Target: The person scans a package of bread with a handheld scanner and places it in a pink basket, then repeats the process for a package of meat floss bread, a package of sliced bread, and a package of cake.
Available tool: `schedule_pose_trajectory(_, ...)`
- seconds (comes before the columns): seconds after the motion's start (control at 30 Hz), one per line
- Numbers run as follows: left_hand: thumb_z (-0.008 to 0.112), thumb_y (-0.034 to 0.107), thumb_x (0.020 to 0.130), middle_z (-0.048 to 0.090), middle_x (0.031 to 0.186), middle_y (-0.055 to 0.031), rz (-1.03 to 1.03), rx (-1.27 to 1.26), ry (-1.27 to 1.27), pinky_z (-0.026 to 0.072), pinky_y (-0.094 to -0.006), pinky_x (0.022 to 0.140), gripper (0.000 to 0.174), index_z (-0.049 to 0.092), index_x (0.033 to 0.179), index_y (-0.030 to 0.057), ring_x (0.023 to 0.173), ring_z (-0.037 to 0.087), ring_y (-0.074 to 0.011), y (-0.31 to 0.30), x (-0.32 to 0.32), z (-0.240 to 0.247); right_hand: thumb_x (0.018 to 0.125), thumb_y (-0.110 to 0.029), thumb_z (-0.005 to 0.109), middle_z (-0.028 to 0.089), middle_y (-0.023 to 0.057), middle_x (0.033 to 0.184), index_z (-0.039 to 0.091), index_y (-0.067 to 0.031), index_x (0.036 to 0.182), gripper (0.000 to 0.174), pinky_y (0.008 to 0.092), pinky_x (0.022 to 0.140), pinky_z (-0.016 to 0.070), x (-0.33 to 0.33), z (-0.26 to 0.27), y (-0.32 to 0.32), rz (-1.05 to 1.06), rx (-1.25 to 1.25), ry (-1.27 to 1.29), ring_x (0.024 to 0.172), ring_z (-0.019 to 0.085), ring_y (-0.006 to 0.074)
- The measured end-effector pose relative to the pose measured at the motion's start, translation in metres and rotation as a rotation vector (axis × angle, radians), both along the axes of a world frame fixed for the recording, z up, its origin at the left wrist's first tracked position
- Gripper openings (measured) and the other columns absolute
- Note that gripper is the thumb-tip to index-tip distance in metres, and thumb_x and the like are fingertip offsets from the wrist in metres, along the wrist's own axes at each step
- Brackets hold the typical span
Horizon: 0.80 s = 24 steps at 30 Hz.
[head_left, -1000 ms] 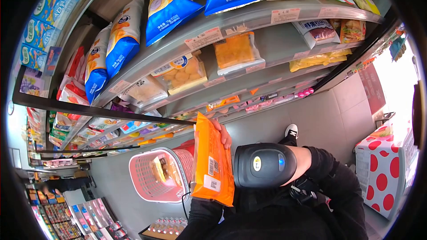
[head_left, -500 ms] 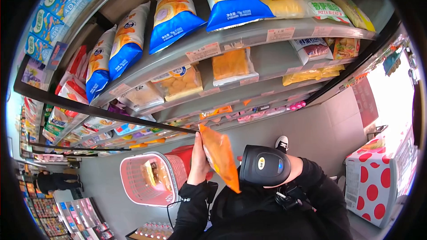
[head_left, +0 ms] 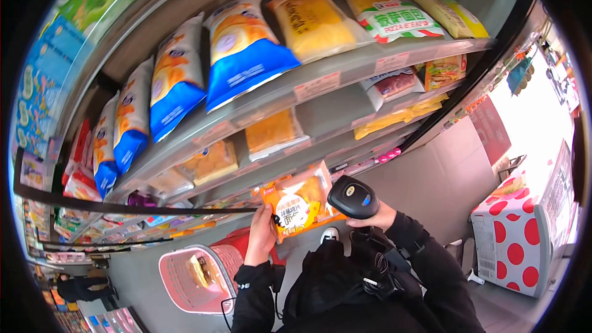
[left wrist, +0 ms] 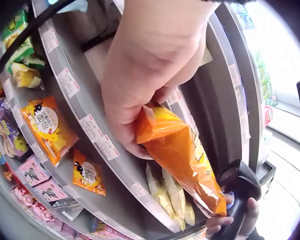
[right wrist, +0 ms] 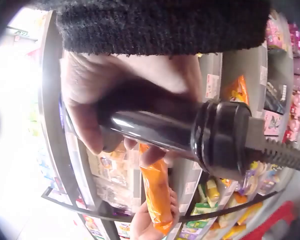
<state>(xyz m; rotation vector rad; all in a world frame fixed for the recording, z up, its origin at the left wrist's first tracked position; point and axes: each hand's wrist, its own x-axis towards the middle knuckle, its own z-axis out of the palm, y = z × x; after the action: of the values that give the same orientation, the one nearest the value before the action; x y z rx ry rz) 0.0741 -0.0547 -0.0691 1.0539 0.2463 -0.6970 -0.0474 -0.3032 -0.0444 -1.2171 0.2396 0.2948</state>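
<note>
An orange bread packet (head_left: 299, 206) with a clear window and a printed front is in my left hand (head_left: 261, 235), which pinches it by the left edge. In the left wrist view the crimped end of the packet (left wrist: 177, 155) sits between thumb and fingers. My right hand (head_left: 380, 216) grips a black handheld barcode scanner (head_left: 353, 197) by its handle, its head beside the packet's right end. Seen from the right wrist, the fingers curl round the scanner's handle (right wrist: 155, 117), and a coiled cable leaves its base.
Shelves hold blue-and-white bread bags (head_left: 246, 55) and a pizza bread packet (head_left: 394, 18). On the floor stands a pink basket (head_left: 169, 277) with packets inside. A red-dotted white box (head_left: 524, 240) stands at the right. Similar orange packets (left wrist: 47, 127) lie on a lower shelf.
The packet has turned from its barcode side, through edge-on, to its printed front. The scanner appears smaller and farther from the head camera, and the head view has shifted along the shelf.
</note>
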Motion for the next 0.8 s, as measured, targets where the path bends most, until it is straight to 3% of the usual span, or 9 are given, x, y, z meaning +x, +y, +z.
schedule_pose_trajectory(0.1, 0.039, 0.014, 0.086, 0.052, 0.098, -0.0101, -0.012, 0.054, -0.075, 0.0403, -0.0285, 0.077, 0.025, 0.042, 0.103, -0.0031, 0.088, 0.051, -0.0165, -0.021, 0.032, -0.029, 0.061, -0.013, 0.072, 0.053, 0.0034, 0.1, 0.046, -0.0028, 0.107, 0.054, 0.0254, 0.085, 0.0345, 0.015, -0.008, -0.017, -0.111, -0.081, 0.001, 0.093, 0.046, 0.0101)
schedule_pose_trajectory(0.33, 0.047, 0.015, 0.082, 0.053, 0.091, -0.0075, 0.012, 0.187, -0.154, 0.0428, -0.0313, 0.073, 0.021, 0.047, 0.099, 0.002, 0.085, 0.052, -0.0178, -0.082, 0.102, -0.054, 0.059, -0.018, 0.07, 0.054, 0.0089, 0.1, 0.046, -0.0042, 0.106, 0.054, 0.0287, 0.083, 0.0385, 0.072, -0.05, -0.052, -0.077, -0.31, -0.135, 0.092, 0.05, 0.015)
schedule_pose_trajectory(0.47, 0.046, 0.018, 0.081, 0.054, 0.091, -0.0084, -0.064, 0.268, -0.282, 0.0441, -0.0342, 0.071, 0.022, 0.048, 0.098, 0.003, 0.084, 0.053, -0.0197, -0.085, 0.124, -0.091, 0.058, -0.021, 0.068, 0.042, 0.0148, 0.116, 0.043, -0.0053, 0.111, 0.06, 0.0317, 0.091, 0.0319, 0.091, -0.064, -0.057, -0.171, -0.41, -0.202, 0.108, 0.039, 0.0241)
schedule_pose_trajectory(0.53, 0.046, 0.018, 0.081, 0.054, 0.09, -0.0086, -0.095, 0.344, -0.316, 0.0441, -0.0342, 0.071, 0.021, 0.049, 0.096, 0.0029, 0.083, 0.054, -0.0197, -0.088, 0.129, -0.103, 0.059, -0.022, 0.066, 0.034, 0.0164, 0.122, 0.042, -0.0065, 0.113, 0.061, 0.0353, 0.096, 0.0248, 0.097, -0.066, -0.06, -0.188, -0.504, -0.321, 0.116, 0.027, 0.0302)
schedule_pose_trajectory(0.7, 0.046, 0.018, 0.079, 0.055, 0.087, -0.0092, -0.2, 0.56, -0.422, 0.0442, -0.0342, 0.07, 0.02, 0.051, 0.09, 0.0025, 0.081, 0.054, -0.0196, -0.094, 0.138, -0.128, 0.06, -0.023, 0.065, 0.035, 0.0155, 0.122, 0.043, -0.0099, 0.112, 0.057, 0.0376, 0.099, 0.0186, 0.103, -0.075, -0.063, -0.122, -0.606, -0.301, 0.119, 0.021, 0.0324)
schedule_pose_trajectory(0.8, 0.046, 0.018, 0.078, 0.055, 0.086, -0.0095, -0.324, 0.905, -0.629, 0.0442, -0.0343, 0.069, 0.019, 0.052, 0.087, 0.0023, 0.08, 0.054, -0.0196, -0.092, 0.141, -0.133, 0.061, -0.024, 0.064, 0.038, 0.0142, 0.12, 0.046, -0.0123, 0.11, 0.054, 0.0389, 0.1, 0.0143, 0.103, -0.087, -0.06, -0.127, -0.703, -0.401, 0.119, 0.021, 0.0324)
